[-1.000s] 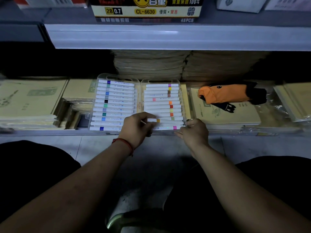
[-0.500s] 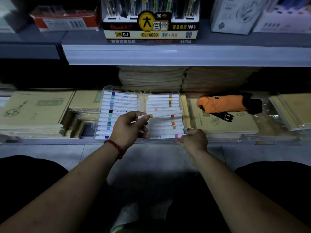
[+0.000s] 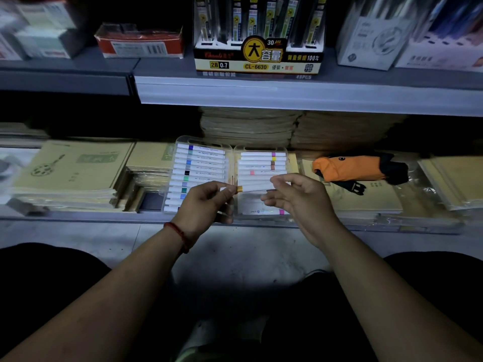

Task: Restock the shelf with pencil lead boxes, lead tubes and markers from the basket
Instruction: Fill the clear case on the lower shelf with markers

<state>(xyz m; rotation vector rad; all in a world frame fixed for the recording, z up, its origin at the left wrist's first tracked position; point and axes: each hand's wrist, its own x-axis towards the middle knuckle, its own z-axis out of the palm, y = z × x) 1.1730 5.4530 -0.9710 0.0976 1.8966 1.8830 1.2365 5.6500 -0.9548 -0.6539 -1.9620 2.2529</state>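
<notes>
Yellow-banded marker [image 3: 254, 187] between left hand [image 3: 206, 205] and right hand [image 3: 300, 202], over marker case [image 3: 233, 158]

Blurred boxes [image 3: 39, 30] upper left; lead display box [image 3: 257, 57] cut by the top edge; fingers [image 3: 282, 180] cover part of the held marker [image 3: 254, 187].

White marker [image 3: 254, 187], yellow band

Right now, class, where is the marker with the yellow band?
Head view, centre: the marker is held over the marker case, right half, on the lower shelf, the left hand pinching its yellow-band end, the right hand at its white end.
</notes>
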